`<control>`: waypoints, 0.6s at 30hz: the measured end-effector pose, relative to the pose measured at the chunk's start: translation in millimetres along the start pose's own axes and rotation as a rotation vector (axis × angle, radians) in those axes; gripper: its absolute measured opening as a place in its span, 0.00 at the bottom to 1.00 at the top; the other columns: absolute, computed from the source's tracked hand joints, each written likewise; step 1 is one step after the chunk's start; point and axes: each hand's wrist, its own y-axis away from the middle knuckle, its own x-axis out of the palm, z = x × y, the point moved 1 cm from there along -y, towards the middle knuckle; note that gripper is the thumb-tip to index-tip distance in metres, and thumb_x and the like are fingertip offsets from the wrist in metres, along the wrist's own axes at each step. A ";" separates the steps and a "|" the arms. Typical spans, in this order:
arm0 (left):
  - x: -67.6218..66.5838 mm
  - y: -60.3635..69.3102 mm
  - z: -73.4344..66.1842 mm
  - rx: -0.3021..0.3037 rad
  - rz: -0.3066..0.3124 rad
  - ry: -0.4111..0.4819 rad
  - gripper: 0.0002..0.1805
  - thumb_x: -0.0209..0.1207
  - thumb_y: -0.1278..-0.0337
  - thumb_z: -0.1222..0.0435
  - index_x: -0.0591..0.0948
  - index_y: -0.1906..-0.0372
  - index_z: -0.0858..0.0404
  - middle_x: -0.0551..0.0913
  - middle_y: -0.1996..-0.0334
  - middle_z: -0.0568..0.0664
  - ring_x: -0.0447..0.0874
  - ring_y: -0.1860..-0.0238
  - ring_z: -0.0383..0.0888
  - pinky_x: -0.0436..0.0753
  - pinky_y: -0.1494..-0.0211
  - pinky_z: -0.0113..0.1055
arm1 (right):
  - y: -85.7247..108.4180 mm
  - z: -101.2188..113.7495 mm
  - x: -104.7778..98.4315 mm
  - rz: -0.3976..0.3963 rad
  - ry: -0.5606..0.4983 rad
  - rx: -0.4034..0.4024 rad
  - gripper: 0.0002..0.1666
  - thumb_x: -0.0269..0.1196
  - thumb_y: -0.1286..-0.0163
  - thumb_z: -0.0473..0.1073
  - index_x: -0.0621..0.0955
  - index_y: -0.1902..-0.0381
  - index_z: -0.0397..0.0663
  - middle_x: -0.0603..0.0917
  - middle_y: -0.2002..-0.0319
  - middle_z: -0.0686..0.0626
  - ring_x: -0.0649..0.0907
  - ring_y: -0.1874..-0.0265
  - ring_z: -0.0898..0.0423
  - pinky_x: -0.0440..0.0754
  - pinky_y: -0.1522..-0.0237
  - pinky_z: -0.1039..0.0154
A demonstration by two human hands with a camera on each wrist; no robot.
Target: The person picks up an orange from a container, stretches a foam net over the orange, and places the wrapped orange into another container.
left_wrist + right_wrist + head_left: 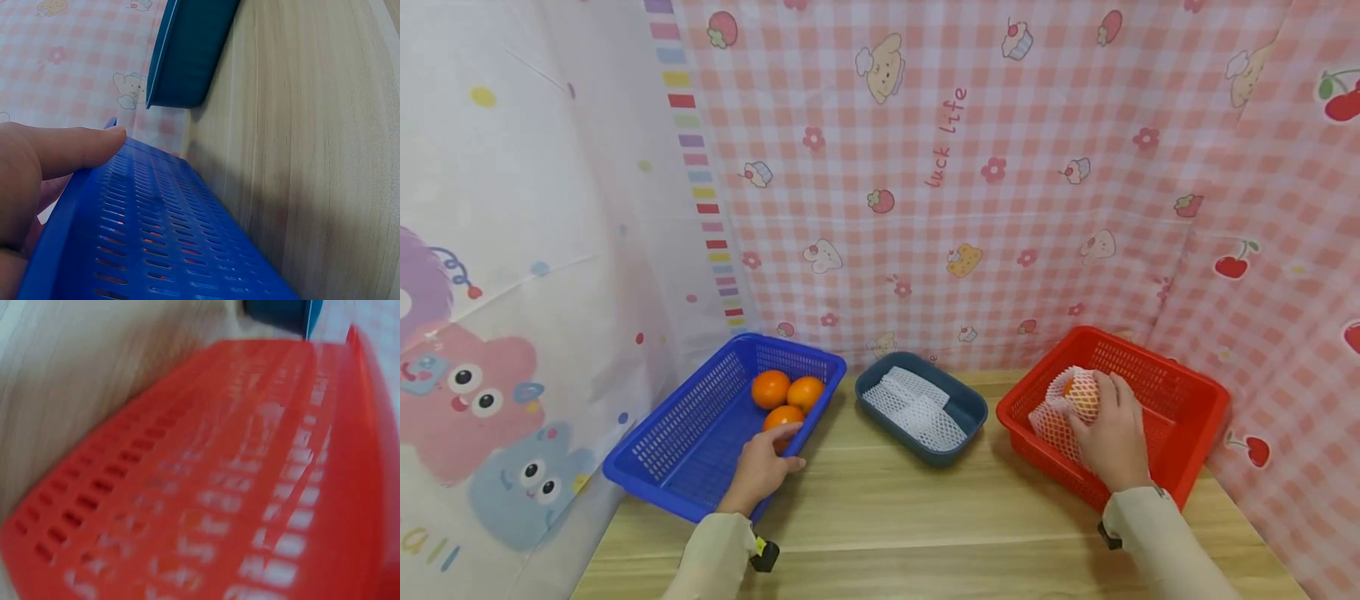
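In the blue basket [692, 446] lie three oranges [771, 389]. My left hand [763, 468] is over the basket's right side, its fingers inside by the nearest orange and its thumb outside. In the left wrist view, the thumb of this hand [59, 150] lies straight across the rim [59, 234]; the other fingers are mostly hidden behind it. My right hand [1116, 437] holds an orange in a white foam net [1082, 395] above the left part of the red basket [1187, 417]. More foam netting [1052, 423] lies beneath it. The right wrist view shows only the basket's side [250, 456], blurred.
Between the two baskets stands a dark teal tray [966, 408] with several white foam nets [917, 404]. All three containers stand on a wooden table [895, 521]. A pink checked curtain [925, 233] hangs behind, and a white patterned sheet [572, 292] is at the left.
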 end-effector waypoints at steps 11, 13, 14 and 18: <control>-0.7 0.2 -0.6 -0.006 0.003 0.006 0.32 0.70 0.55 0.72 0.79 0.39 0.62 0.81 0.48 0.60 0.74 0.43 0.62 0.69 0.42 0.60 | -0.2 -33.8 -23.9 0.255 0.070 0.391 0.53 0.68 0.37 0.51 0.53 0.27 0.35 0.53 0.34 0.25 0.57 0.40 0.24 0.60 0.44 0.26; -0.9 0.4 -1.0 -0.007 0.002 0.005 0.32 0.70 0.55 0.72 0.79 0.39 0.62 0.81 0.48 0.60 0.74 0.43 0.61 0.70 0.42 0.60 | 0.6 -38.9 -25.6 0.288 0.095 0.431 0.54 0.68 0.38 0.52 0.52 0.27 0.34 0.54 0.35 0.24 0.58 0.42 0.23 0.61 0.45 0.26; -0.8 0.5 -1.1 -0.007 0.001 0.007 0.32 0.70 0.55 0.72 0.79 0.39 0.62 0.81 0.48 0.60 0.74 0.43 0.61 0.70 0.42 0.60 | 1.1 -41.1 -26.3 0.304 0.103 0.450 0.54 0.67 0.38 0.53 0.51 0.27 0.33 0.54 0.35 0.23 0.58 0.42 0.23 0.61 0.45 0.26; 0.0 0.7 -1.2 -0.008 -0.003 0.004 0.32 0.70 0.56 0.72 0.79 0.39 0.61 0.82 0.48 0.59 0.75 0.44 0.61 0.70 0.43 0.59 | 1.6 -49.0 -27.9 0.326 0.112 0.511 0.58 0.65 0.37 0.57 0.46 0.27 0.31 0.55 0.37 0.21 0.61 0.44 0.22 0.62 0.45 0.26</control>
